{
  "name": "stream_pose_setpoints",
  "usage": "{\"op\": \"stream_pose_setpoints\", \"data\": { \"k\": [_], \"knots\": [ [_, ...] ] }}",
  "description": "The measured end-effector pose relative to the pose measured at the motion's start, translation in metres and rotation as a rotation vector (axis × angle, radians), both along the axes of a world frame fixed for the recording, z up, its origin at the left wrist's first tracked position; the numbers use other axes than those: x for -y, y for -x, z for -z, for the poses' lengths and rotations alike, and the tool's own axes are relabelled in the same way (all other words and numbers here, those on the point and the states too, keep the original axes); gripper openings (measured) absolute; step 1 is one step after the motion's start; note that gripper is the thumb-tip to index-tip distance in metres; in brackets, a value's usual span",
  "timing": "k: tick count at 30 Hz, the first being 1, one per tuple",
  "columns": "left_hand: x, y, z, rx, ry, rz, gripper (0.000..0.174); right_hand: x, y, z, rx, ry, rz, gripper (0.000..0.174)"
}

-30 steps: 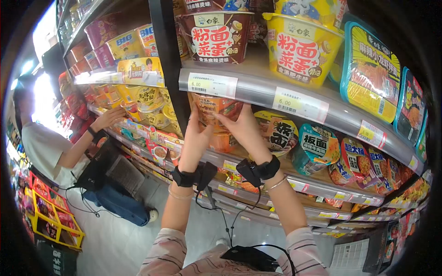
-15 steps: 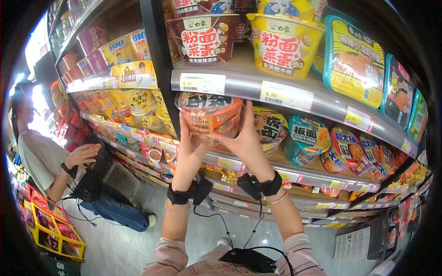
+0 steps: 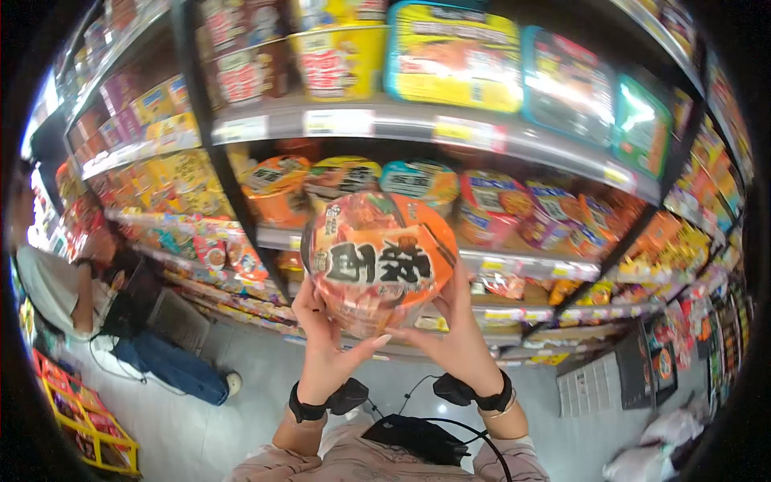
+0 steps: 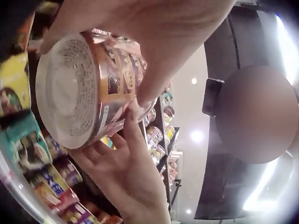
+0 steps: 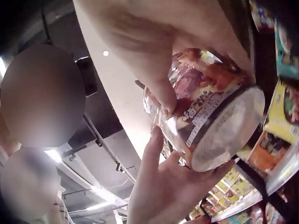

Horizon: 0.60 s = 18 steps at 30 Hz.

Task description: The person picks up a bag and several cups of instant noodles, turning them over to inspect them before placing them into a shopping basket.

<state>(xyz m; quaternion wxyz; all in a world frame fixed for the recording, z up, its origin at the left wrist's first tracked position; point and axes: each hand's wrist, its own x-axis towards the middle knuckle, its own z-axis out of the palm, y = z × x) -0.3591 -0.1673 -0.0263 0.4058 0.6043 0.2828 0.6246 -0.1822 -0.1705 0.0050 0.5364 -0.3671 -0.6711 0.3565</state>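
Observation:
An orange and red instant noodle bowl (image 3: 381, 261) in shiny clear wrap is held up in front of the shelves, its printed lid tilted toward the head camera. My left hand (image 3: 321, 341) grips its left side and my right hand (image 3: 462, 345) its right side, thumbs along the near side. The pale round base of the bowl (image 4: 65, 91) shows in the left wrist view, with the right hand (image 4: 128, 172) curled around the far side. In the right wrist view the left hand (image 5: 168, 186) supports the bowl from below. A similar orange bowl (image 3: 277, 189) stands on the shelf behind.
More noodle bowls, such as a teal one (image 3: 418, 185) and a red one (image 3: 491, 209), line the same shelf. Above it runs a shelf edge (image 3: 385, 122) with price tags. Another person (image 3: 56, 281) stands at the left. A grey crate (image 3: 590, 386) sits on the floor, right.
Both hands have drawn the noodle bowl out of the shelf and toward the body, its lid tipping into view. The head view has swung right. The other person's hand has left the shelf.

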Motion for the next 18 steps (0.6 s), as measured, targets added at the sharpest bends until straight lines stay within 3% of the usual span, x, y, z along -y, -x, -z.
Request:
{"op": "stream_pose_setpoints", "data": {
  "k": [1, 5, 8, 12, 18],
  "knots": [
    [0.007, -0.02, 0.002, 0.105, 0.046, 0.059, 0.108, 0.017, -0.019, 0.007, 0.026, -0.017, 0.065, 0.109],
    [0.04, -0.094, 0.013, 0.108, 0.351, 0.331, 0.102, 0.088, -0.097, 0.029, 0.05, 0.036, 0.246, 0.109],
    [0.055, -0.154, 0.043, -0.111, 0.303, 0.502, 0.097, 0.148, -0.154, 0.042, 0.006, 0.099, 0.343, 0.111],
    [0.09, -0.237, 0.055, -0.143, 0.374, 0.721, 0.086, 0.229, -0.219, 0.062, -0.057, 0.187, 0.495, 0.112],
    [0.124, -0.352, 0.099, -0.242, 0.363, 0.983, 0.1, 0.316, -0.29, 0.093, -0.18, 0.286, 0.742, 0.111]
  ]
}}
